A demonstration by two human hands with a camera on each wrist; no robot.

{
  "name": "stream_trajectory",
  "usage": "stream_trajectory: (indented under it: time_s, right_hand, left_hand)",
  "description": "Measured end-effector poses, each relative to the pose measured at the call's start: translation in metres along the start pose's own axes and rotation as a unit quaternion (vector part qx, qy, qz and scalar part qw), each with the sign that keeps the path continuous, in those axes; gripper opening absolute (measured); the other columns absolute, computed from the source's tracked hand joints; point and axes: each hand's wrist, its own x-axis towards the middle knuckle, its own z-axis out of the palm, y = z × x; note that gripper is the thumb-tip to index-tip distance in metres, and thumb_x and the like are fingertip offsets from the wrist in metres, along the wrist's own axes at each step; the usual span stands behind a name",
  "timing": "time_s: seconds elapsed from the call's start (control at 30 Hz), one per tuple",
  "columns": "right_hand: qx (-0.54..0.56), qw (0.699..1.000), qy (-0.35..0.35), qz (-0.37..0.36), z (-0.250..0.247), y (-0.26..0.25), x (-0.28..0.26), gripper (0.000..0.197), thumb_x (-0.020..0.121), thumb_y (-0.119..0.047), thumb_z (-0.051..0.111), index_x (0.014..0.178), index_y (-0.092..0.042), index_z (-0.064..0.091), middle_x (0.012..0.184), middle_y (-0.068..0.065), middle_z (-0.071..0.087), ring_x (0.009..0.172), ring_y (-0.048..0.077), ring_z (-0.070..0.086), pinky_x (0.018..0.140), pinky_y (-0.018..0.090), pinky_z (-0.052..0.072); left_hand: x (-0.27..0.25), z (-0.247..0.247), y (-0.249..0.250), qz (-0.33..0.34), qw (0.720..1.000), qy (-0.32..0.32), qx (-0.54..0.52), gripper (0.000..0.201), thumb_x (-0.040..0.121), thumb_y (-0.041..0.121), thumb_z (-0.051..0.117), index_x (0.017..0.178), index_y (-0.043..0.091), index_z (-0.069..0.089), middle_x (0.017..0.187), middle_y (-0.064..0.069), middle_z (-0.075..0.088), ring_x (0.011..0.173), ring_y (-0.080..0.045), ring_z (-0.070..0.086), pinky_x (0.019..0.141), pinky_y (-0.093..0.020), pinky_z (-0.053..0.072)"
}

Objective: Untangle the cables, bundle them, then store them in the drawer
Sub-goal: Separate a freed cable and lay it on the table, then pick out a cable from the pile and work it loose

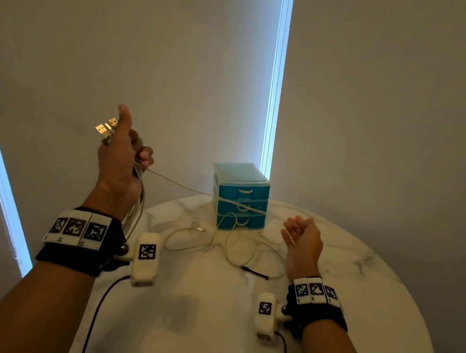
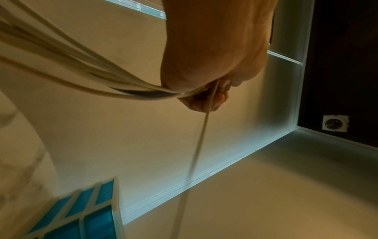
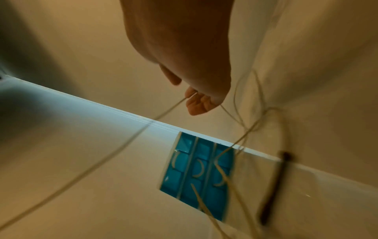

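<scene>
White cables (image 1: pixel 135 206) bunched in the left hand's (image 1: pixel 120 157) fist; right hand (image 1: pixel 302 242) pinches one strand.

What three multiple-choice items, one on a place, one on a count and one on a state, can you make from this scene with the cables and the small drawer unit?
1. Where does the small turquoise plastic drawer unit stand?
A. at the far edge of the round white marble table
B. on the floor
C. in the person's lap

2. How many drawers does its front show?
A. one
B. three
C. five

3. What does the left hand do?
A. lies flat on the table
B. pulls a drawer handle
C. grips looped white cables, raised above the table

Answers: 1 A, the unit stands on the marble near the wall. 2 B, three handles are stacked on the front. 3 C, metal USB plugs stick out beside the thumb.
</scene>
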Motion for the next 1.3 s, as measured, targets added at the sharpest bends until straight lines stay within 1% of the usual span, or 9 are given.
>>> stream_trajectory:
  time_s: [0.23, 0.37, 0.47, 0.6, 0.7, 0.8, 0.93, 1.13, 1.3]
  right_hand:
    - [-0.002, 0.978, -0.151, -0.144, 0.09, -0.052, -0.037, 0.008, 0.099, 0.007, 0.066, 0.106, 0.002, 0.064, 0.125, 0.01, 0.076, 0.105, 0.022, 0.08, 0.088, 0.03, 0.064]
    - [0.055, 0.976, -0.121, -0.173, 0.124, -0.066, -0.059, 0.046, 0.103, 0.003, 0.064, 0.147, 0.0, 0.05, 0.131, 0.007, 0.073, 0.102, 0.016, 0.08, 0.084, 0.025, 0.064]
    - [0.023, 0.973, -0.168, -0.157, 0.135, -0.055, -0.083, 0.047, 0.104, 0.003, 0.064, 0.147, -0.006, 0.048, 0.13, 0.005, 0.073, 0.103, 0.017, 0.08, 0.085, 0.027, 0.064]
    - [0.041, 0.969, -0.218, -0.108, 0.13, -0.052, -0.101, 0.042, 0.107, 0.0, 0.061, 0.148, -0.004, 0.055, 0.127, 0.005, 0.078, 0.106, 0.019, 0.08, 0.084, 0.025, 0.062]
    - [0.05, 0.962, -0.256, -0.078, 0.12, -0.066, -0.105, 0.038, 0.105, 0.002, 0.059, 0.143, -0.002, 0.062, 0.127, 0.007, 0.079, 0.107, 0.018, 0.079, 0.083, 0.022, 0.06]
    - [0.042, 0.957, -0.279, -0.065, 0.109, -0.087, -0.107, 0.037, 0.103, -0.004, 0.06, 0.14, -0.003, 0.06, 0.127, 0.007, 0.079, 0.1, 0.016, 0.079, 0.076, 0.02, 0.059]
    - [-0.019, 0.967, -0.246, -0.066, 0.081, -0.106, -0.098, 0.017, 0.101, -0.017, 0.066, 0.115, -0.009, 0.069, 0.129, 0.006, 0.078, 0.081, 0.009, 0.068, 0.055, 0.015, 0.045]
    - [-0.081, 0.968, -0.222, -0.088, 0.052, -0.12, -0.081, 0.014, 0.106, -0.018, 0.063, 0.115, -0.018, 0.074, 0.128, -0.003, 0.078, 0.098, 0.013, 0.073, 0.065, 0.019, 0.047]
    - [-0.022, 0.974, -0.171, -0.147, 0.04, -0.155, -0.061, 0.019, 0.108, -0.028, 0.061, 0.124, -0.019, 0.066, 0.122, -0.002, 0.081, 0.104, 0.012, 0.069, 0.078, 0.025, 0.048]
  left_hand:
    - [0.002, -0.008, 0.015, 0.019, 0.998, -0.024, 0.049, 0.054, 0.097, 0.059, 0.069, 0.063, 0.029, 0.04, 0.06, 0.006, 0.031, 0.045, -0.009, 0.025, 0.042, -0.025, 0.019]
    - [-0.002, -0.008, 0.021, 0.038, 0.987, -0.058, 0.146, 0.055, 0.089, 0.058, 0.079, 0.058, 0.029, 0.044, 0.058, 0.004, 0.037, 0.044, -0.011, 0.028, 0.041, -0.022, 0.022]
    - [-0.015, -0.003, -0.003, -0.015, 0.929, -0.164, 0.332, 0.048, 0.086, 0.057, 0.082, 0.061, 0.022, 0.059, 0.058, -0.001, 0.044, 0.045, -0.012, 0.034, 0.044, -0.022, 0.028]
    - [-0.032, 0.014, -0.07, -0.122, 0.821, -0.316, 0.459, 0.039, 0.093, 0.054, 0.075, 0.106, 0.017, 0.075, 0.073, 0.007, 0.064, 0.053, -0.005, 0.052, 0.05, -0.019, 0.042]
    - [-0.039, 0.028, -0.123, -0.115, 0.793, -0.386, 0.458, 0.038, 0.094, 0.043, 0.077, 0.127, 0.024, 0.072, 0.112, 0.005, 0.077, 0.089, -0.006, 0.069, 0.084, -0.028, 0.059]
    - [-0.046, 0.036, -0.153, -0.119, 0.758, -0.403, 0.5, 0.047, 0.091, 0.057, 0.074, 0.129, 0.029, 0.071, 0.123, 0.006, 0.074, 0.109, -0.014, 0.068, 0.106, -0.042, 0.055]
    - [-0.064, 0.049, -0.178, -0.104, 0.64, -0.475, 0.595, 0.062, 0.092, 0.073, 0.062, 0.12, 0.02, 0.075, 0.125, -0.003, 0.073, 0.117, -0.024, 0.066, 0.106, -0.044, 0.052]
    - [-0.084, 0.051, -0.198, -0.128, 0.62, -0.501, 0.59, 0.059, 0.097, 0.077, 0.047, 0.085, 0.025, 0.073, 0.078, 0.009, 0.063, 0.074, -0.01, 0.059, 0.067, -0.026, 0.044]
    - [-0.059, 0.037, -0.205, -0.111, 0.729, -0.395, 0.547, 0.063, 0.096, 0.077, 0.05, 0.082, 0.02, 0.074, 0.083, 0.003, 0.074, 0.075, -0.016, 0.066, 0.076, -0.032, 0.056]
